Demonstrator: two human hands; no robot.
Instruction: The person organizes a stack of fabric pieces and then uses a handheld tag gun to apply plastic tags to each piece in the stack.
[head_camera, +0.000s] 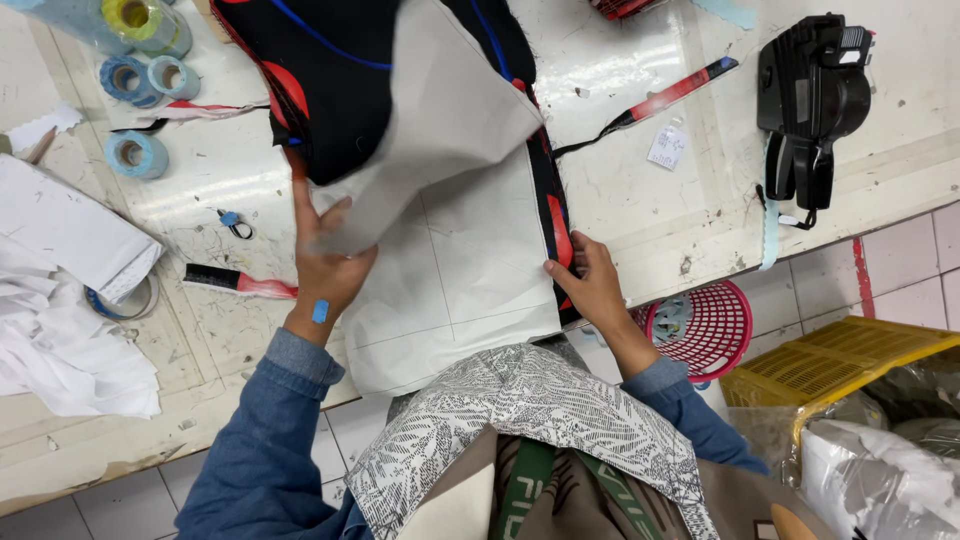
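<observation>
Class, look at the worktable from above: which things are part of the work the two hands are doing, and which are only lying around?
In hand:
left hand lifting the white paper sheet
right hand pressing its edge
black, red and blue fabric under the paper

Lying about:
blue tape rolls
black label gun
small brush
pink basket
yellow crate

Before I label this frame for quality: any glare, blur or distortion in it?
Head view: glare on the table top; the lifted paper in the left hand is slightly motion-blurred; the right hand is sharp; wide-angle bending shows at the edges.
</observation>
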